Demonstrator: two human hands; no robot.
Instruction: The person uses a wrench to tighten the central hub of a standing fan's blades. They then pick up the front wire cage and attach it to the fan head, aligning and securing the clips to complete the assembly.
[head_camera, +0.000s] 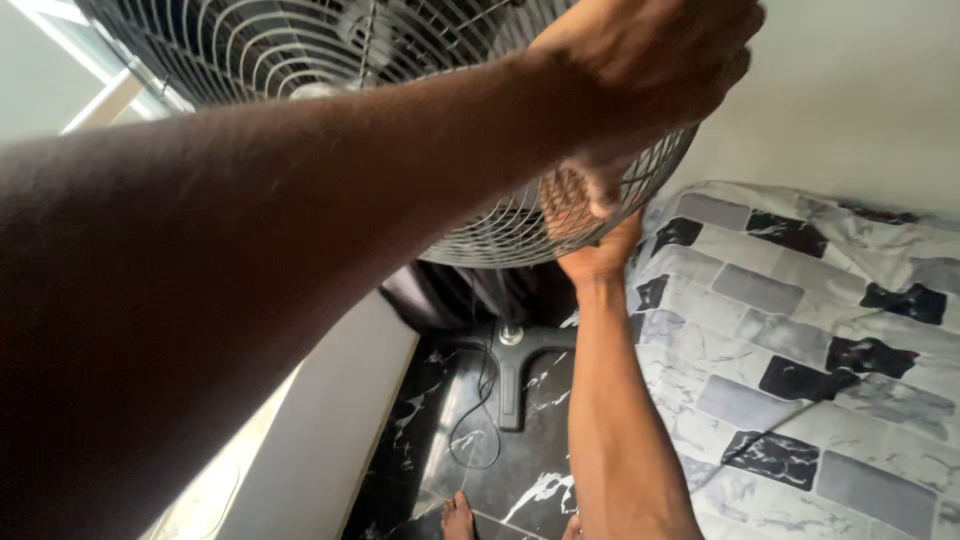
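We stood over the black pedestal fan with the round grey wire-grille guard (330, 60), its cross-shaped base (515, 375) resting on the black marbled floor tiles (545, 490) just beside the bed covered in a grey, white and black brick-patterned sheet (800, 330). Our left hand (650, 60) was clenched over the upper right rim of the guard. Our right hand (590, 225) was pressed against the lower rim from below, fingers closed on the wires. Judged from this grip, the step went best with both hands holding opposite points of the rim, pressure kept even, and fingers kept off the blades behind the grille.
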